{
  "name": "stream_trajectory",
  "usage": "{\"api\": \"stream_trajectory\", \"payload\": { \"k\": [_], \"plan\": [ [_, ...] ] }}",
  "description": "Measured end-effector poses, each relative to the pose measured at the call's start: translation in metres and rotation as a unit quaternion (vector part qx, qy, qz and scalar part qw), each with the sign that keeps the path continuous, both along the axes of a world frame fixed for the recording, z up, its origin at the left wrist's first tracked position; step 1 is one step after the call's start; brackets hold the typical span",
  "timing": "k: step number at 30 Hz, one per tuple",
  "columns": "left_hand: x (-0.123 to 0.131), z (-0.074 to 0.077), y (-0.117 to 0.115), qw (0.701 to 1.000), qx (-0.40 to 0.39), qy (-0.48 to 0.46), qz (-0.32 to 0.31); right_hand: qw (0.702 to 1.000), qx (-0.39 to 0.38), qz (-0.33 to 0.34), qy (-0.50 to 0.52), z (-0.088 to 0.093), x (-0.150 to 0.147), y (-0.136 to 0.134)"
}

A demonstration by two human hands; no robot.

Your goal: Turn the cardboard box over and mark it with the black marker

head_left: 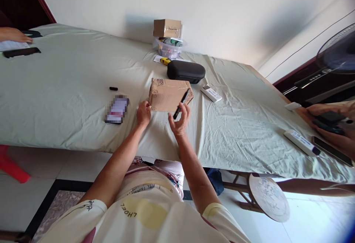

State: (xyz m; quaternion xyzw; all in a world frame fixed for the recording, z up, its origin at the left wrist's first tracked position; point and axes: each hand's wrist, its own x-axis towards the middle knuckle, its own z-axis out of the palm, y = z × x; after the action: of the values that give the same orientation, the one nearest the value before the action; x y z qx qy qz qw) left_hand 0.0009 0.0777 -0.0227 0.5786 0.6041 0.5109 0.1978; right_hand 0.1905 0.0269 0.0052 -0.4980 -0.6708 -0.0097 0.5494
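Observation:
A small cardboard box (168, 97) with dark printed marks lies on the cloth-covered table in front of me. My left hand (143, 113) grips its near left edge, with the fingers partly hidden behind the side. Between the thumb and fingers of my right hand (181, 120) is a black marker (177, 110), slanting up over the box's right part. Whether its upper end touches the cardboard I cannot tell. To the left lie a small black cap (113, 88) and a phone (117, 110) with a blurred screen.
Behind the box are a black hard case (185, 71), a yellow tape measure (165, 61) and a plastic tub (169, 49) under another carton (166, 28). A white box (211, 93) lies right. Other people's hands show at both table ends. A stool (269, 198) stands below.

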Motion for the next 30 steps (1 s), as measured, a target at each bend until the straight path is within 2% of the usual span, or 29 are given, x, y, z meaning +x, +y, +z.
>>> {"api": "stream_trajectory", "payload": {
  "k": [3,7,15,19,23,30],
  "plan": [
    [-0.001,0.001,0.000,1.000,-0.009,-0.004,0.006,0.997,0.024,0.060,-0.037,-0.007,-0.021,-0.008],
    [-0.002,0.001,-0.001,1.000,0.001,0.003,0.004,0.992,0.025,0.088,-0.085,-0.011,-0.040,-0.013],
    [-0.002,0.004,-0.002,1.000,0.005,0.013,0.013,0.982,0.047,0.124,-0.136,-0.003,-0.044,-0.013],
    [-0.001,0.005,-0.004,1.000,0.009,0.019,0.013,0.980,0.050,0.133,-0.142,-0.002,-0.047,-0.011],
    [-0.001,0.006,-0.005,1.000,0.005,0.017,0.011,0.982,0.048,0.106,-0.149,-0.003,-0.049,-0.010],
    [-0.002,0.007,-0.002,1.000,0.006,0.018,0.006,0.980,-0.008,0.095,-0.172,-0.006,-0.048,-0.011]
  ]
}}
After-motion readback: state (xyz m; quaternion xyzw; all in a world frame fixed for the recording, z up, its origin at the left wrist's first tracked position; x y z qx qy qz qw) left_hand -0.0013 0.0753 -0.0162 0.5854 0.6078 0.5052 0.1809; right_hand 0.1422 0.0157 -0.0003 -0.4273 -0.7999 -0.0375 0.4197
